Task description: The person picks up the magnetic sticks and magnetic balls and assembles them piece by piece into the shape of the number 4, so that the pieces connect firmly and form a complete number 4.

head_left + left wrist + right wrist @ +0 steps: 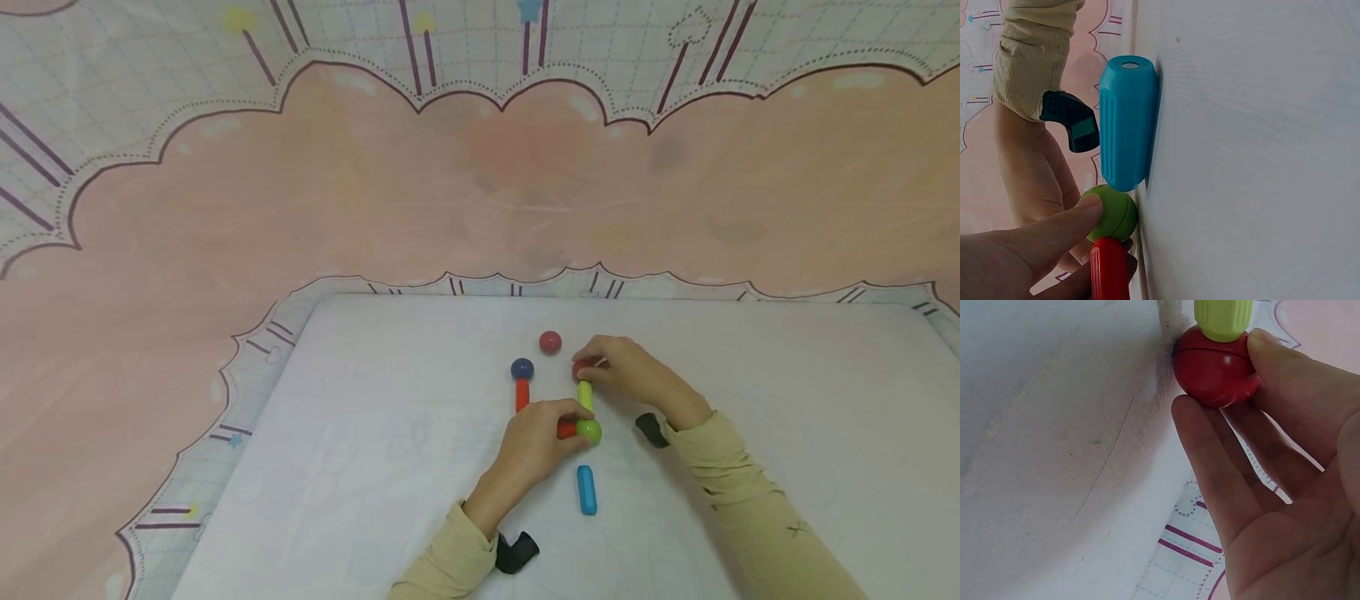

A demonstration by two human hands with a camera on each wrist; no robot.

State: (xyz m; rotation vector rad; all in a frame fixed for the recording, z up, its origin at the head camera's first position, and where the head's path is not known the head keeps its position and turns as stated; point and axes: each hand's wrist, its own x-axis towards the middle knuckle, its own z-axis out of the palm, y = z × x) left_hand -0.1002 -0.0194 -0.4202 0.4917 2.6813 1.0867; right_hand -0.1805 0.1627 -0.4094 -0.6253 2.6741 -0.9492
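My left hand (536, 437) pinches a green ball (590, 431) between thumb and fingers. A red stick (1110, 269) meets this ball on one side, partly covered by the hand in the head view. From the same ball a yellow-green stick (586, 398) runs away from me to a red ball (1216, 369). My right hand (626, 367) holds that red ball with its thumb and fingertips. Another red stick (522, 395), topped by a dark blue ball (522, 369), stands out beyond the left hand; its near end is hidden.
A loose blue stick (587, 490) lies on the white tabletop (337, 467), nearer me than the green ball. A second red ball (551, 342) sits at the far side. Black wrist-worn pieces (517, 553) show at both cuffs.
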